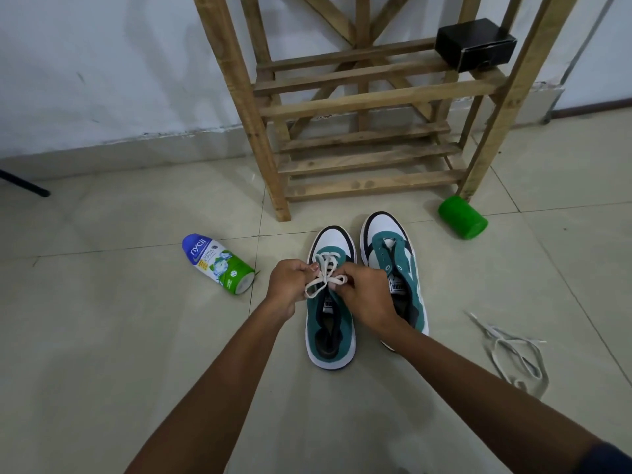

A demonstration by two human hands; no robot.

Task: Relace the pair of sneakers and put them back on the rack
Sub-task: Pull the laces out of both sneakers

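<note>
Two sneakers stand side by side on the tiled floor, toes pointing at the foot of the wooden rack (372, 97), and both hands are busy over the left sneaker (330, 333). The left hand (285, 285) has its fingers curled tight, pinching one end of the white lace (325, 278); the right hand (362, 292) pinches the other side, and loops stand up between them, so by my reading a bow is being drawn snug. The right sneaker (390, 241) sits just beside it with bare eyelets, not yet laced. Its lace, I judge, is the loose lace (513, 354) lying in a tangle on the floor well off to the right.

That flat lace is limp and light, it will flop and twist, so the tips are the place to take it for threading. The sneakers look light with a soft upper over a firm sole; the heel collar looks like the sure hold for lifting them to the rack.

Around them: a powder bottle (219, 265) lies on its side to the left, a green cup (463, 217) lies tipped by the rack's right leg, and a black box (475, 44) rests on an upper slat at the rack's right end.
</note>
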